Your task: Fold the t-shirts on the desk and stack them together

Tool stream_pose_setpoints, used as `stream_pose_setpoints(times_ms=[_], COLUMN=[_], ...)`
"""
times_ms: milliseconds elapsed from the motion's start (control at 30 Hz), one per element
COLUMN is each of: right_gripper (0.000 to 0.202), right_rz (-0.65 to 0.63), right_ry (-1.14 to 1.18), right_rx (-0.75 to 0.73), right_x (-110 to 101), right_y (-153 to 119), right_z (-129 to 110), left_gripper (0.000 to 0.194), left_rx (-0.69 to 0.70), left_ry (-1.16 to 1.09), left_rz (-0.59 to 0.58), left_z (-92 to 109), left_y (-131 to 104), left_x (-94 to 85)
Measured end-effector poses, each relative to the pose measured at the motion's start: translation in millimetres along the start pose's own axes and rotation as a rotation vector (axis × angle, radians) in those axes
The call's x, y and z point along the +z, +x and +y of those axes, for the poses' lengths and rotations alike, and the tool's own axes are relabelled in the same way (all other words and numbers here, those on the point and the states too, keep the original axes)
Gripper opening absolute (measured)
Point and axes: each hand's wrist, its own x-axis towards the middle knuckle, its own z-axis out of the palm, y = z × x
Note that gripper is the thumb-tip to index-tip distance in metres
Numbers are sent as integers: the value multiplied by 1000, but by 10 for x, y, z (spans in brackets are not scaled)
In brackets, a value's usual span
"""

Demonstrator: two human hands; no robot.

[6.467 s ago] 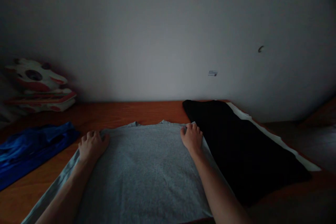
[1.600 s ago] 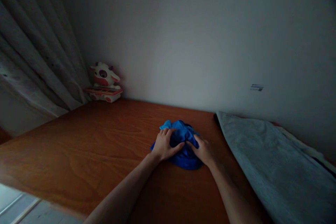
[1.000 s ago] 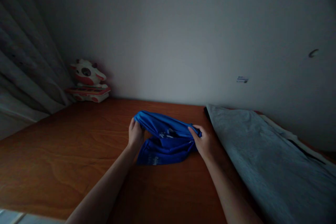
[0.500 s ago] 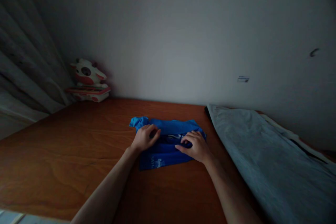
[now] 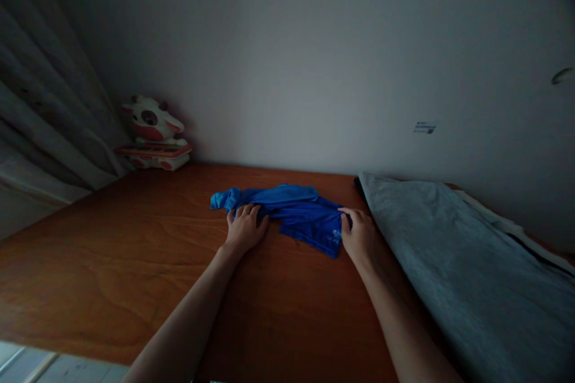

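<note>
Currently, the blue cloth [image 5: 299,206] lies crumpled on the brown tabletop [image 5: 148,257], in the middle, between the two hands. The left hand [image 5: 245,230] rests on the near edge of its left part, and its fingers are a little spread, with the thumb apart from them. The right hand [image 5: 360,236] touches the right end of the cloth; its fingers are bent and narrow there, but I cannot tell if they grip the fabric. Just beside this hand, on the right, a grey cloth [image 5: 453,251] lies spread. Under it, the edges of a black cloth [image 5: 360,187] and of a pale cloth [image 5: 492,215] are visible. Well apart, at the far left corner, a toy cow [image 5: 151,124] stands near the curtain [image 5: 45,90].
</note>
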Motion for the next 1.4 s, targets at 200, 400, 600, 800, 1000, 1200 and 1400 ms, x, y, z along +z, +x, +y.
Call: stream_pose_setpoints(times_ms=[200,400,600,800,1000,1200,1400], right_gripper=[27,34,55,50,37,50,40], right_rz=[57,-226,-462,-245,-405,-469,-508], right_ry=[144,44,290,389,330,179,39], right_rx=[-3,-148,81,113,-52,-59,-148], right_x=[20,55,-109,-165,-97,-165,-72], right_y=[-26,-162,-72,-29,-79,-117,-138], right_z=[-106,-328,-311,-282,-332,-482,-432], left_gripper=[48,24,51,53,59,56,37], left_rx=[73,176,72,41,260,251,167], left_ry=[0,-96,-492,-539,-198,-195,-310], left_rz=[13,34,-13,85,-110,-160,-165], left_z=[8,-2,36,-30,-109,-106,-8], left_y=[-15,7,23,56,39,64,61], left_x=[-27,-16,-196,-248,-35,-56,-94])
